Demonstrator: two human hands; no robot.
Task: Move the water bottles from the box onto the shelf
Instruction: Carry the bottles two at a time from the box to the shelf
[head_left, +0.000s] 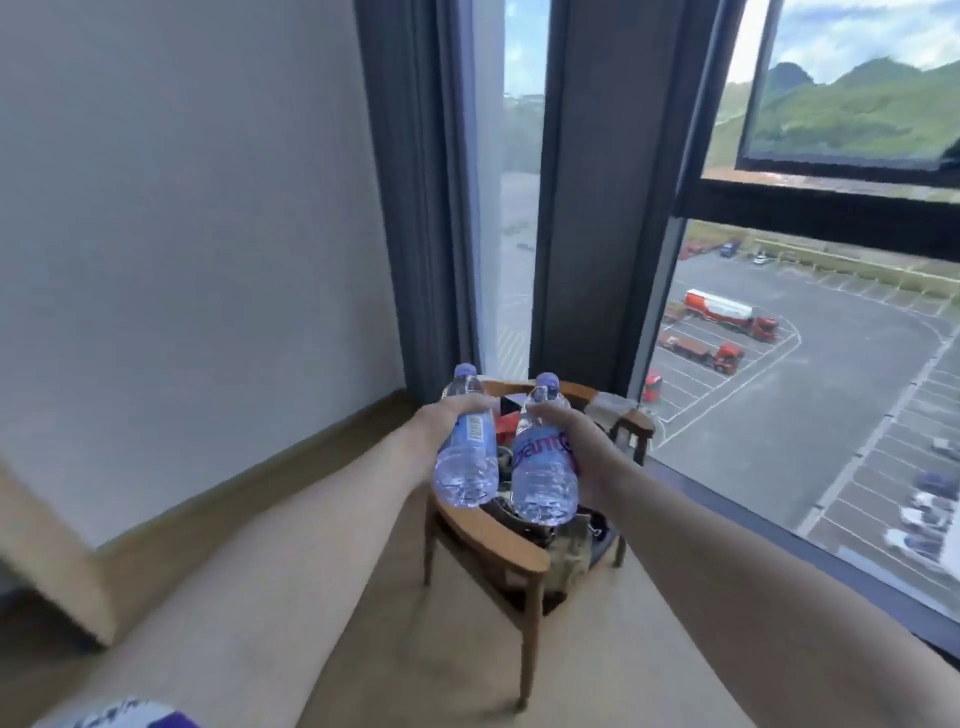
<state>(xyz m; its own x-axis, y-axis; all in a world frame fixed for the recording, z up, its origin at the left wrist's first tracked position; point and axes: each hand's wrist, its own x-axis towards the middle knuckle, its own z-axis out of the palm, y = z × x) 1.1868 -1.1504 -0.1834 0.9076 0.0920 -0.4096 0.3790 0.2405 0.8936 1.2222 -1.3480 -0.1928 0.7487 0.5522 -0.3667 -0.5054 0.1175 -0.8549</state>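
Note:
Both arms are stretched out in front of me, each hand holding a clear water bottle with a purple cap and a blue label. My left hand grips the left bottle round its upper half. My right hand grips the right bottle from the right side. The two bottles lean away from me, caps far, held in the air above a wooden chair. No box and no shelf are in view.
The wooden chair stands below my hands with dark bags and a red item on its seat. A white wall lies left, grey curtains and a floor-to-ceiling window ahead and right. A pale furniture corner juts in at left.

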